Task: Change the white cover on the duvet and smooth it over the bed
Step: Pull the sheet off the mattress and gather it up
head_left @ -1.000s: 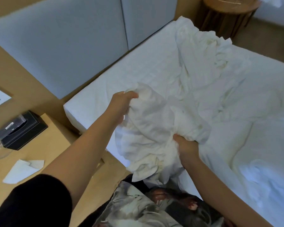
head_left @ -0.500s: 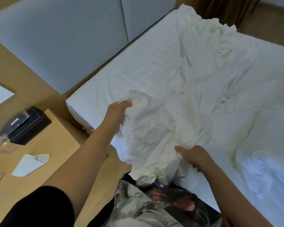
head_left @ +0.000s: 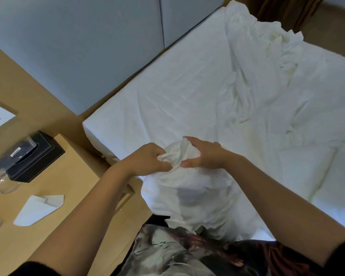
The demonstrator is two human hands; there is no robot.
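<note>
Left hand [head_left: 147, 161]: fingers curled tight, gripping a bunched fold of the white cover [head_left: 187, 188].
Right hand [head_left: 206, 154]: just beside the left, finger and thumb curved round the same bunch from the other side, holding it.
Cover: gathered into a knot between both hands above the near left corner of the bed [head_left: 163, 100]; the rest hangs down towards the person's patterned clothing.
Bed: white sheet, creased, with more rumpled white bedding [head_left: 263, 62] heaped along the far side.
Headboard [head_left: 68, 48]: padded grey panels.
Bedside table [head_left: 72, 198]: wooden, left of the bed, carrying a black tissue box [head_left: 35, 156], a clear glass [head_left: 2, 184] and a folded white paper [head_left: 38, 209].
</note>
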